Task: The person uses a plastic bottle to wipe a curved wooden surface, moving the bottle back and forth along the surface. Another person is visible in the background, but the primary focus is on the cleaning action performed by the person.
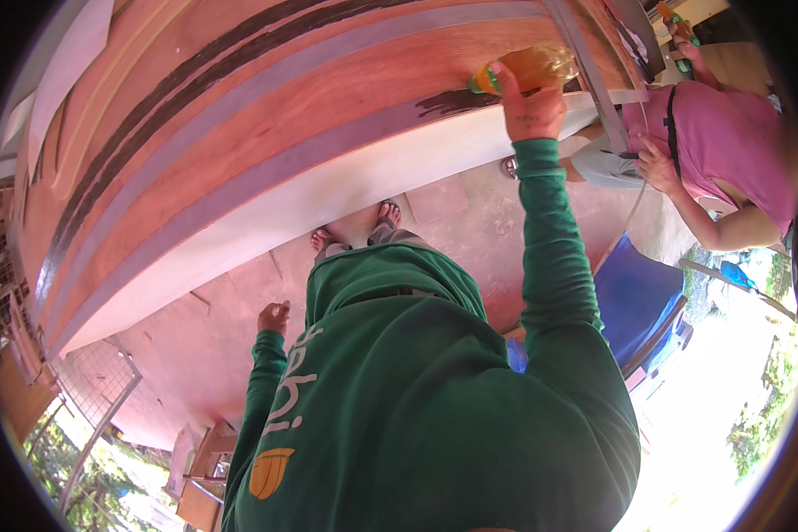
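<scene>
My right hand (535,111) is closed around a clear plastic bottle (541,67) of amber liquid with a green cap. The bottle lies nearly level, its cap end pointing left, over the far right part of a long reddish surface (328,97) with purple and black stripes. Whether the bottle touches that surface I cannot tell. Just below the cap, a ragged dark patch (452,105) shows on the purple stripe. Down at my left side hangs my left hand (274,317), its fingers curled in, with nothing visible in it.
A person in a pink shirt (727,151) stands at the right, with another amber bottle (669,12) held up beyond. The striped thing's pale side (239,226) runs along in front of my feet. Blue sheeting (638,288) lies right, a wire mesh panel (97,381) stands left.
</scene>
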`<act>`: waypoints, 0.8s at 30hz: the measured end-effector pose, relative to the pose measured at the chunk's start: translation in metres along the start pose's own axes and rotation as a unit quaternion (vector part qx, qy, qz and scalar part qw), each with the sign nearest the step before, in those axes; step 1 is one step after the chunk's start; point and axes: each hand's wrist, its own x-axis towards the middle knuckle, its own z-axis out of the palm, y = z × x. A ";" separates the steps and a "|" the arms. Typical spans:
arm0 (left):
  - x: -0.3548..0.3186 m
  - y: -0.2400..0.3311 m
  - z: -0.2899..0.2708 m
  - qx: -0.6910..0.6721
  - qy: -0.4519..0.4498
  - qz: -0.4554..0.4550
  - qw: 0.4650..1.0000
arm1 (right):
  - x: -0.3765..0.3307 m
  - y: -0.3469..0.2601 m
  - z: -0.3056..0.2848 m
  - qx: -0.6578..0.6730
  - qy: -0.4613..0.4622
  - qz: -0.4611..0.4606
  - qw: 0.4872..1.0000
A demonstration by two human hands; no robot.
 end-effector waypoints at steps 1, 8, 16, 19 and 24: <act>-0.003 0.009 0.004 -0.006 0.010 -0.003 1.000 | 0.005 0.005 -0.002 -0.032 -0.004 -0.004 0.999; -0.015 0.034 0.009 0.053 0.001 0.006 0.999 | -0.035 -0.042 0.032 0.055 -0.120 -0.013 0.991; -0.003 0.022 0.000 0.039 -0.006 0.024 0.999 | -0.003 0.004 -0.011 -0.103 -0.077 0.008 0.992; -0.002 0.009 -0.001 0.026 0.019 0.028 0.999 | 0.034 0.061 -0.047 -0.127 0.011 0.002 0.992; -0.029 0.032 0.000 0.060 0.018 0.000 0.998 | 0.009 0.040 -0.041 -0.053 -0.025 0.026 0.998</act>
